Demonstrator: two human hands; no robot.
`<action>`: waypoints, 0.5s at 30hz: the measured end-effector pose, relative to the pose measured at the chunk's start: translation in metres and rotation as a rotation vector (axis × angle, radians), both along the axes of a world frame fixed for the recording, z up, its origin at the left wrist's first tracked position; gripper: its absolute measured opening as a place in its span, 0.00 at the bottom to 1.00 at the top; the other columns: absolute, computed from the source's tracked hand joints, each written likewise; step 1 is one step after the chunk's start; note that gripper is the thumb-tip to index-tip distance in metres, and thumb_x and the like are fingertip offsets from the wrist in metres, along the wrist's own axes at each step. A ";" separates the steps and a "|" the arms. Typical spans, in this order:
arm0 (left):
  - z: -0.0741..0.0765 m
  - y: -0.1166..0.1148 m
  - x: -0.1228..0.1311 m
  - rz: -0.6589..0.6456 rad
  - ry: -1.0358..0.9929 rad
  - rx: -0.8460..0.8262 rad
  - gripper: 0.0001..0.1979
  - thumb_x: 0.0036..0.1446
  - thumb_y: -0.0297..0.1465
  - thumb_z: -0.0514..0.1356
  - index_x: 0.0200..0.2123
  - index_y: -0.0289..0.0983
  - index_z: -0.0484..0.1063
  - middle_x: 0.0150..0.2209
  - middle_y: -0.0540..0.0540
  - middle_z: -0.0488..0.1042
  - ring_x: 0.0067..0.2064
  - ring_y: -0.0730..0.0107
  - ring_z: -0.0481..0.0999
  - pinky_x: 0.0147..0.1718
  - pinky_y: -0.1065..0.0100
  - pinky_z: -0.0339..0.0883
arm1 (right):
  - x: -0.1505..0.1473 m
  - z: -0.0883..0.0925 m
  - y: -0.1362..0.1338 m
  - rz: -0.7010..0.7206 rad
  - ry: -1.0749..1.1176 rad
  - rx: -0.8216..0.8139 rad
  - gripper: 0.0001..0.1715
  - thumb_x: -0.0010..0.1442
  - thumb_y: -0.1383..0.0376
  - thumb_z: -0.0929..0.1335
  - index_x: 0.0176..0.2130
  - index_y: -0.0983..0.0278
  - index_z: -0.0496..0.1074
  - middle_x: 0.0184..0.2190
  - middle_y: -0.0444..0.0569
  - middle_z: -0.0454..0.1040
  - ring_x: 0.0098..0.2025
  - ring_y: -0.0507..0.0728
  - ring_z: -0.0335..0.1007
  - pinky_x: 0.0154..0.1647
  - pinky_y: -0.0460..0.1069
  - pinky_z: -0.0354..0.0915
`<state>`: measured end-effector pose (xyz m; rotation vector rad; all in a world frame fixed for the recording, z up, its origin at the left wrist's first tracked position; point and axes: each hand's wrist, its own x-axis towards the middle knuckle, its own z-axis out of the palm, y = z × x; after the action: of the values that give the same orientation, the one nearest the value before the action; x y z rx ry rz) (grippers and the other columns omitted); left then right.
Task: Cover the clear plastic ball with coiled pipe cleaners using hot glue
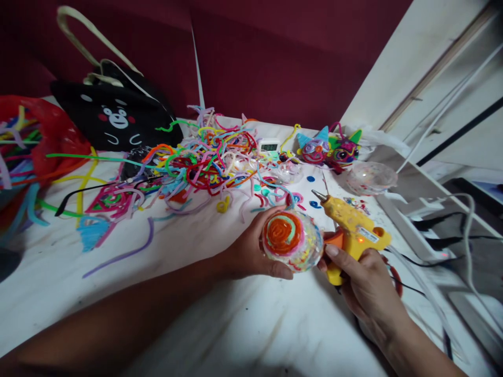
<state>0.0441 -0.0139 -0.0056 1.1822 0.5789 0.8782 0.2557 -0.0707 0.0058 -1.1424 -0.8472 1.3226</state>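
My left hand [251,248] is wrapped round a clear plastic ball [310,243]. On the ball's near face sits a coiled pipe-cleaner disc [282,230], orange with a pale green ring and a pink edge. A yellow glue gun [348,225] is gripped in my right hand [365,277], with fingers at its orange trigger. Its metal nozzle points up and left, above and beyond the ball, apart from it. Small blue coils [310,179] and a pink-and-blue coil [297,198] lie on the table behind the ball.
A tangled heap of pipe cleaners [208,162] covers the back of the white table [176,319]. Behind it are a small digital clock [269,145] and two decorated balls, one with blue ears [314,146]. A clear bowl-like shell [371,177], a power strip [416,230] and cables stand at right.
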 end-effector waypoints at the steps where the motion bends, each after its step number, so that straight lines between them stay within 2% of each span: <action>1: 0.001 0.000 0.001 0.013 0.006 0.016 0.52 0.35 0.23 0.75 0.64 0.39 0.57 0.64 0.34 0.62 0.63 0.48 0.65 0.59 0.56 0.62 | 0.001 0.000 -0.001 0.013 -0.014 0.013 0.08 0.52 0.63 0.77 0.32 0.65 0.78 0.24 0.46 0.75 0.25 0.50 0.68 0.26 0.43 0.64; 5: 0.005 0.002 -0.001 0.078 0.012 0.086 0.44 0.35 0.22 0.75 0.58 0.38 0.66 0.58 0.38 0.71 0.60 0.51 0.70 0.57 0.61 0.65 | 0.006 0.001 -0.003 0.072 -0.168 0.065 0.09 0.57 0.61 0.75 0.32 0.66 0.79 0.26 0.48 0.75 0.28 0.52 0.69 0.28 0.45 0.65; 8: 0.004 0.007 -0.007 0.105 0.016 0.162 0.42 0.36 0.23 0.74 0.57 0.40 0.66 0.56 0.40 0.72 0.59 0.53 0.71 0.55 0.63 0.66 | 0.009 0.007 -0.006 0.047 -0.288 0.086 0.11 0.57 0.59 0.74 0.38 0.64 0.78 0.35 0.51 0.78 0.32 0.54 0.73 0.29 0.45 0.68; 10: -0.001 0.011 -0.011 0.124 0.035 0.218 0.44 0.37 0.25 0.75 0.59 0.40 0.64 0.58 0.40 0.70 0.60 0.52 0.70 0.57 0.61 0.65 | 0.011 0.011 -0.007 0.010 -0.333 0.094 0.15 0.56 0.58 0.75 0.42 0.63 0.77 0.40 0.52 0.78 0.32 0.54 0.75 0.29 0.45 0.70; 12: -0.008 0.017 -0.014 0.138 0.052 0.290 0.47 0.34 0.27 0.76 0.60 0.41 0.63 0.60 0.39 0.68 0.61 0.49 0.68 0.59 0.57 0.63 | 0.013 0.015 -0.009 0.006 -0.406 0.093 0.17 0.55 0.58 0.75 0.43 0.62 0.77 0.39 0.52 0.78 0.30 0.54 0.75 0.27 0.45 0.71; 15: -0.015 0.024 -0.015 0.150 0.084 0.402 0.53 0.27 0.30 0.78 0.60 0.42 0.62 0.60 0.39 0.67 0.61 0.45 0.67 0.60 0.52 0.61 | 0.017 0.016 -0.010 0.049 -0.507 0.124 0.13 0.57 0.59 0.74 0.43 0.60 0.77 0.38 0.50 0.78 0.30 0.54 0.74 0.28 0.46 0.72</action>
<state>0.0292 0.0101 -0.0210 1.5590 0.5803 1.1102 0.2724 -0.0803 0.0219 -1.3878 -1.3116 1.0105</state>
